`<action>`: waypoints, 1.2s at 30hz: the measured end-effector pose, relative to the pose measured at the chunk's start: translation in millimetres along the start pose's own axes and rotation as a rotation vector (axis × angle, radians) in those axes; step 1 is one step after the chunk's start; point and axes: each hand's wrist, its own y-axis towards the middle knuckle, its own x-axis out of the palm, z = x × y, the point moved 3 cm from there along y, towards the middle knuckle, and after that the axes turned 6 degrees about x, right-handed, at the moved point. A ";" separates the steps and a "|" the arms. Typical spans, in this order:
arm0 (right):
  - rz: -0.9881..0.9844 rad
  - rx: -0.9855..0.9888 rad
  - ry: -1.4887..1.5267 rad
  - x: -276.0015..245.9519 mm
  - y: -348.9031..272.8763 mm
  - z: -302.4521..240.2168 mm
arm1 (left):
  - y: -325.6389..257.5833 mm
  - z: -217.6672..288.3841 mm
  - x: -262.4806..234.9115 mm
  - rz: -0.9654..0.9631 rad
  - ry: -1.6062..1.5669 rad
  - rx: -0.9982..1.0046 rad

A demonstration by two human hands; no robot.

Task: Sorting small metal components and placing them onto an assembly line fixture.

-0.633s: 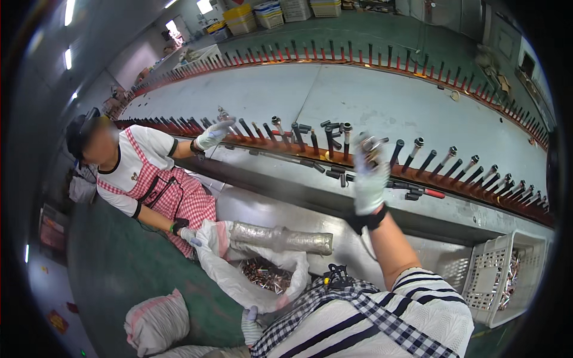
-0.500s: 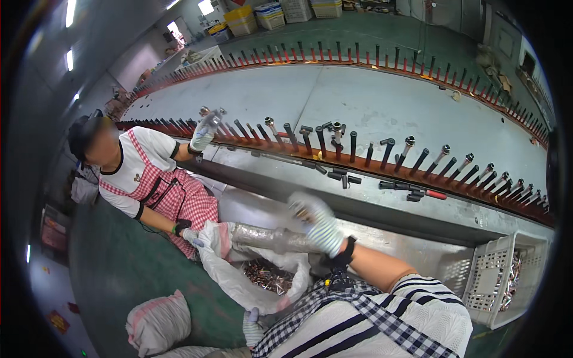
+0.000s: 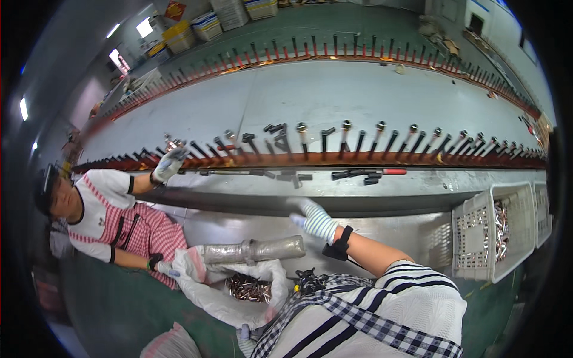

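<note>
At the lower edge my left hand (image 3: 245,341), in a pale glove, grips the near rim of an open white woven sack (image 3: 206,300) with a pinkish band. Inside the sack lie many small copper and silver metal pieces (image 3: 249,288). My right hand (image 3: 318,222), in a striped glove, hangs above the metal trough (image 3: 382,230). Its fingers stretch out to the left, smeared at the tips, and I see nothing in them. A tape-wrapped, silvery cylinder (image 3: 253,250) lies just beyond the sack.
A co-worker (image 3: 128,224) at the left holds the sack's far rim and lifts metal pieces. Upright pegs (image 3: 360,141) line the bench edge, some with metal pieces on top. Loose dark tubes (image 3: 358,174) lie below them. At right stands a white crate (image 3: 477,238) of metal pieces.
My view has turned to the right, so the scene sits further left. My right hand held small metal pieces before; now its fingers are stretched out, with none visible.
</note>
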 end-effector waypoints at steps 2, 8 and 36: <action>0.367 -0.011 0.170 -30.9 7.4 -4.8 | -3.7 7.8 6.8 -0.013 0.138 -0.094; 0.848 -0.107 0.358 -95.0 60.7 -22.8 | -8.6 10.1 19.2 -0.044 0.256 -0.191; 1.249 -0.397 0.520 -133.7 42.2 -54.0 | 23.8 -7.1 -23.7 -0.360 0.577 -0.314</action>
